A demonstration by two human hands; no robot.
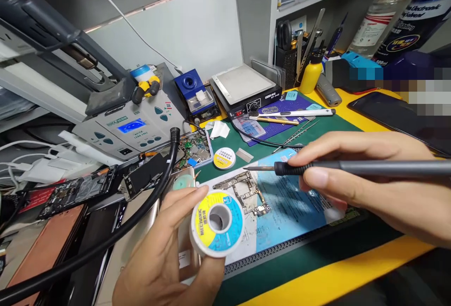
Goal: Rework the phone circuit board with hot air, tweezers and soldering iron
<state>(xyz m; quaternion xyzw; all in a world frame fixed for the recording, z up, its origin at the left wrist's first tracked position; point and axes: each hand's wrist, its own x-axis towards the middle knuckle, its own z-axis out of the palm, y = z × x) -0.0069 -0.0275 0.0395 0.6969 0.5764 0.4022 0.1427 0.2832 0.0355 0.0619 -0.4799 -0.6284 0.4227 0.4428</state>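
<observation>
Just beyond the left hand (165, 254), gripping a round yellow-blue spool (235, 226), lies an angular grey circuit board (249, 198); right hand (362, 195) pinches a slim grey iron (355, 167).

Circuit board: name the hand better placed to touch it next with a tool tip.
The right hand, most likely: it holds the soldering iron, whose tip shows near the far edge of the circuit board. The left hand is occupied, holding the spool nearer the camera.

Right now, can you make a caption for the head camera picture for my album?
Left hand with a yellow-and-blue spool, right hand with a soldering iron, near a circuit board.
</observation>
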